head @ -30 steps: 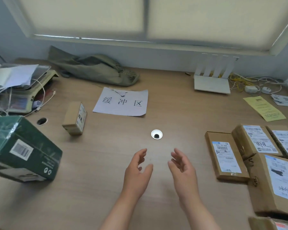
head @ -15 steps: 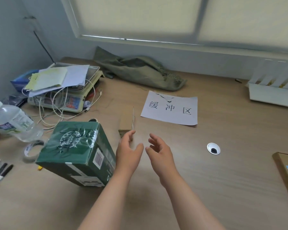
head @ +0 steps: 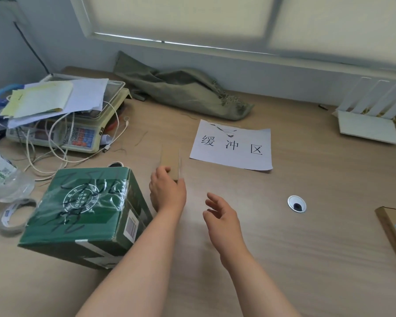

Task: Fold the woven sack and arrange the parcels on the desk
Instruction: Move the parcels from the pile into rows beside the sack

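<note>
A small brown cardboard parcel (head: 169, 162) stands on the desk left of the paper sign, and my left hand (head: 167, 191) is closed around its near end. My right hand (head: 222, 216) hovers open beside it, holding nothing. A large green carton (head: 85, 213) lies tilted just left of my left forearm. The olive woven sack (head: 181, 90) lies crumpled against the back wall. A flat brown parcel (head: 393, 234) shows at the right edge, mostly cut off.
A white paper sign (head: 232, 146) with printed characters lies mid-desk. A weighing scale (head: 64, 131) piled with papers and cables sits back left. A tape roll (head: 16, 216) and water bottle (head: 0, 175) are far left. A cable grommet (head: 296, 203) and white router (head: 368, 124) are right.
The view has swung left, so the stacked parcels on the right have left the frame. My left hand reached forward and took hold of the small brown parcel; my right hand stayed open.
</note>
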A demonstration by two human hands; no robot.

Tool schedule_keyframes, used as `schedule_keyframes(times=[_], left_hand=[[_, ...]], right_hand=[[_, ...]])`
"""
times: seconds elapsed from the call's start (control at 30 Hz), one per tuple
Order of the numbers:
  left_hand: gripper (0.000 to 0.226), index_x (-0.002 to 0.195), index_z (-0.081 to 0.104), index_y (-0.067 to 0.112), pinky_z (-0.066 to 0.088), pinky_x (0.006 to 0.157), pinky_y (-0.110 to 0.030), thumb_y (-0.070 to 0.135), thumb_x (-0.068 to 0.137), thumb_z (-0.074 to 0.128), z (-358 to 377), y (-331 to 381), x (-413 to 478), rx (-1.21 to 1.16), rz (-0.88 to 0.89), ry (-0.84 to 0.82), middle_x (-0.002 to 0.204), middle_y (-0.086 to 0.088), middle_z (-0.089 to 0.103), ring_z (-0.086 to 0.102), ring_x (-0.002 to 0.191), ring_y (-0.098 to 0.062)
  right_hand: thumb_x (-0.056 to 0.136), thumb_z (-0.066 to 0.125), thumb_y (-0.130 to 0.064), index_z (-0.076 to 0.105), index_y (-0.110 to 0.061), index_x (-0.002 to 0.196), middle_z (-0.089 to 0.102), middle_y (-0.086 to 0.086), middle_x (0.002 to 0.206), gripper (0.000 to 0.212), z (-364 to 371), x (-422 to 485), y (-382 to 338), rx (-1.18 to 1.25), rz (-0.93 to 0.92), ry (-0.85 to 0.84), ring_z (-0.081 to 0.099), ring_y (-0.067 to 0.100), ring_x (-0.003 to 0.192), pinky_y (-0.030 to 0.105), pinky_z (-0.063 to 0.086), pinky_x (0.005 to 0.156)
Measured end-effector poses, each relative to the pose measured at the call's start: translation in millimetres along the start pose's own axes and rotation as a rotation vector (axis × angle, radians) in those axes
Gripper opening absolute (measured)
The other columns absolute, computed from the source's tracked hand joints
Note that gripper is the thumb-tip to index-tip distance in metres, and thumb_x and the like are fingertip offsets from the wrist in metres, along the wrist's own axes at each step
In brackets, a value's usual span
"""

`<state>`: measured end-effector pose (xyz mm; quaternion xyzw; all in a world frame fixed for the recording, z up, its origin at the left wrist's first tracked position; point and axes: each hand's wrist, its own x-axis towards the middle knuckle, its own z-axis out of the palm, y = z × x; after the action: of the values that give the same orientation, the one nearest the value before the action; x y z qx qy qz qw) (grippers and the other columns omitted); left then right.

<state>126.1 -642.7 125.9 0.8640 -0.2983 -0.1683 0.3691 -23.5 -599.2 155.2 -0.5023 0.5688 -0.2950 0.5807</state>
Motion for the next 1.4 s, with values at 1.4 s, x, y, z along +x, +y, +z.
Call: schedule_keyframes(times=[1.4], left_hand=[[0.052,0.132,0.054,0.039,0.055,0.090,-0.030,0.015,0.089,0.071,8,113,-475,-0.537,0.046,-0.854,0.129,0.017,0.066,0.073,0.102,-0.010]], right_hand=[[0.099,0.057,-0.009,0.058,-0.040,0.133,0.069,-0.022,0.124,0.046,-368,-275,75,-0.013,-0.024,0.273,0.063,-0.007,0.113,0.010,0.049,0.090]])
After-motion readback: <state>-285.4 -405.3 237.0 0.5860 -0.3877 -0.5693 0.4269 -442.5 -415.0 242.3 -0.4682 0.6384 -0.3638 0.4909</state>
